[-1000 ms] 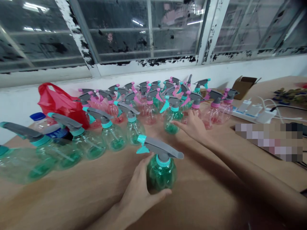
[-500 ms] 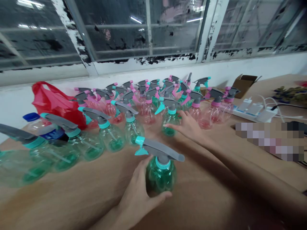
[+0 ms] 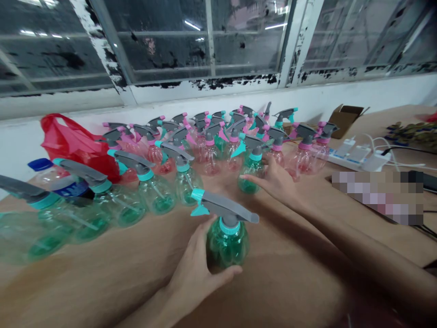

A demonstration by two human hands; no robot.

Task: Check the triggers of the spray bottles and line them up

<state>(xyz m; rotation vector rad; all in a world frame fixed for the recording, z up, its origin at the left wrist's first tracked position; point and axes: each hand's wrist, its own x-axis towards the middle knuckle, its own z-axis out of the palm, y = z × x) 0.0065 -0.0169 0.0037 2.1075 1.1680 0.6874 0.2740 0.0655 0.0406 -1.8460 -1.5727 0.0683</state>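
My left hand (image 3: 196, 273) is wrapped round the base of a green spray bottle (image 3: 227, 239) with a grey and teal trigger head, standing on the wooden table (image 3: 102, 273) near the front. My right hand (image 3: 278, 180) reaches further back and grips a second green spray bottle (image 3: 251, 171) at its side, at the front of a crowd of bottles. Behind it stand several pink and green spray bottles (image 3: 211, 136) packed close together.
A row of green spray bottles (image 3: 136, 191) runs along the left. A red plastic bag (image 3: 73, 143) and a blue-capped bottle (image 3: 51, 175) lie at the back left. A white power strip (image 3: 358, 157) with cables and a cardboard box (image 3: 346, 116) are at the right.
My right hand has drawn the second green bottle a little to the right. My left hand keeps its hold on the near bottle, which has barely moved.
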